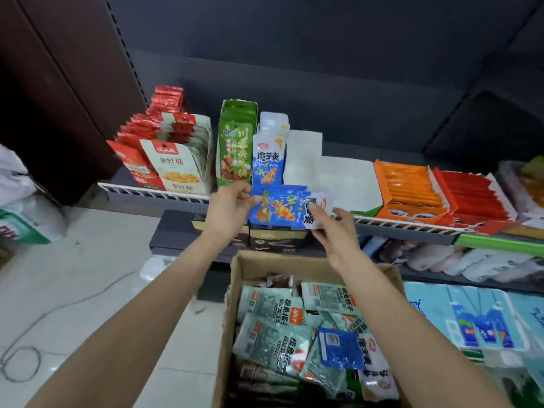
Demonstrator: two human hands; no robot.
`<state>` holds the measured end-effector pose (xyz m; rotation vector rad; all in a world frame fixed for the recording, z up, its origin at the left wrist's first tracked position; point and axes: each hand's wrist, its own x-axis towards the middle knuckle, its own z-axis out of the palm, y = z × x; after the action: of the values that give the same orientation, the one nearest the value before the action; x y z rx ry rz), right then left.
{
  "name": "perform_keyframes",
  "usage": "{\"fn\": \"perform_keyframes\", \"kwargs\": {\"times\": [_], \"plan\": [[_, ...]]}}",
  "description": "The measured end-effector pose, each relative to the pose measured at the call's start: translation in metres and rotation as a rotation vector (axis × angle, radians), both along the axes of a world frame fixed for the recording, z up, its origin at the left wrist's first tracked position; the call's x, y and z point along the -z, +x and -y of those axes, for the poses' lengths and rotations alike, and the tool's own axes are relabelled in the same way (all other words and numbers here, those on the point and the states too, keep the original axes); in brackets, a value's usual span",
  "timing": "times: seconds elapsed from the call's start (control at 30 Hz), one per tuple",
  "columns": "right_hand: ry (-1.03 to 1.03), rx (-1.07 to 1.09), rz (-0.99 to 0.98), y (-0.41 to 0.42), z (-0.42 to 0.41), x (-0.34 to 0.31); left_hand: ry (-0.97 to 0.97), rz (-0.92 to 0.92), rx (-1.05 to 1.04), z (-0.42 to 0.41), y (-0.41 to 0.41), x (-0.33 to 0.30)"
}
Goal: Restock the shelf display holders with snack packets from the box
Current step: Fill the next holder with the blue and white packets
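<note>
I hold a small stack of blue and white snack packets (282, 209) sideways in front of the shelf edge. My left hand (228, 209) grips the stack's left end and my right hand (334, 231) pinches its right end. Just behind, a white display holder (269, 148) stands on the shelf with matching blue packets upright in it. An empty white holder (304, 154) sits to its right. Below my arms the cardboard box (250, 266) holds several green-grey packets (273, 310) and one blue packet (340, 347).
The shelf rail (153, 191) fronts holders of red packets (153, 134), cream packets (179, 169) and green packets (235, 145). Orange (412, 187) and red (471, 195) stick trays lie to the right. White sacks (20, 207) stand on the tiled floor at left.
</note>
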<state>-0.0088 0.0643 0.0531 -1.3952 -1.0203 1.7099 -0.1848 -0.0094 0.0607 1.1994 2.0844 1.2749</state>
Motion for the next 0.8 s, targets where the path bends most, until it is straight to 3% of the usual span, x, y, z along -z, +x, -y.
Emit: {"fn": "perform_keyframes", "kwargs": {"times": [0.07, 0.13, 0.27, 0.37, 0.43, 0.6, 0.67, 0.8], "plan": [[-0.195, 0.037, -0.217, -0.019, -0.009, -0.005, 0.032, 0.145, -0.022, -0.014, -0.023, -0.001], [-0.257, 0.0, -0.324, -0.038, -0.02, -0.009, 0.049, 0.257, -0.017, -0.029, -0.038, -0.001], [-0.137, 0.027, -0.303, -0.077, -0.044, -0.019, 0.005, 0.387, 0.045, -0.059, -0.06, 0.0], [0.166, 0.055, -0.125, -0.098, -0.062, -0.024, -0.07, 0.073, 0.079, -0.078, -0.077, -0.005], [0.413, 0.04, 0.068, -0.105, -0.075, -0.023, -0.011, -0.112, 0.119, -0.087, -0.085, -0.011], [0.785, -0.204, 0.806, -0.117, -0.096, -0.02, 0.117, -0.138, 0.236, -0.107, -0.092, -0.022], [0.831, -0.269, 0.863, -0.121, -0.096, -0.02, 0.128, -0.069, 0.227, -0.11, -0.095, -0.023], [0.803, -0.312, 0.753, -0.126, -0.097, -0.017, 0.078, -0.057, 0.196, -0.111, -0.105, -0.02]]}}
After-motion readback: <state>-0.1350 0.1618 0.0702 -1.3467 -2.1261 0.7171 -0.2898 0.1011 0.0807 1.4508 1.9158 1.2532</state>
